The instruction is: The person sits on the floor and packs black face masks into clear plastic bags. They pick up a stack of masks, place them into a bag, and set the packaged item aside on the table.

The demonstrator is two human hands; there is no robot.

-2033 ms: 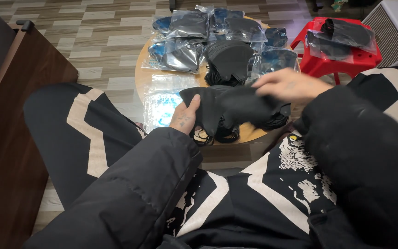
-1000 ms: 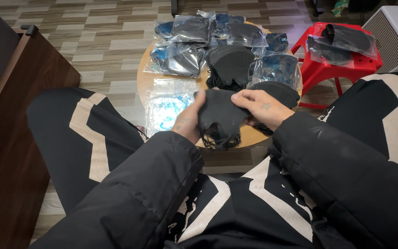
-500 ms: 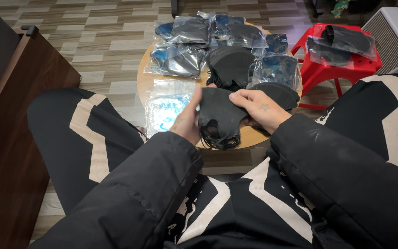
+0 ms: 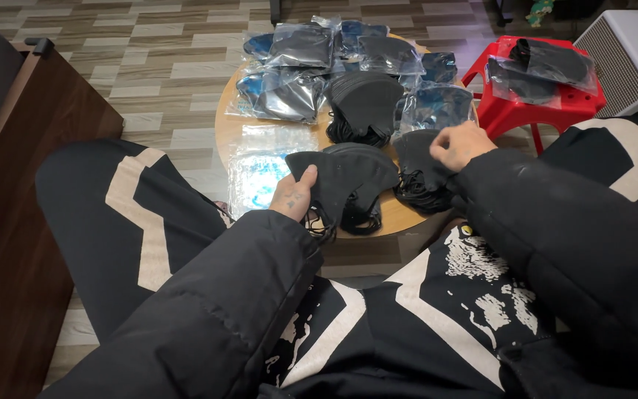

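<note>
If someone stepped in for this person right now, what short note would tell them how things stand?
Left hand: holds a small stack of black face masks over the round wooden table.
Right hand: rests on a loose pile of black masks at the table's right edge.
Done: sealed clear bags of masks lie at the far side; more on the red stool.
Left: another loose pile mid-table and an empty clear bag by the left hand.

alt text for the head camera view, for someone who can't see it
A person's left hand holds a stack of black face masks over a small round wooden table, while the right hand touches another black mask pile.
</note>
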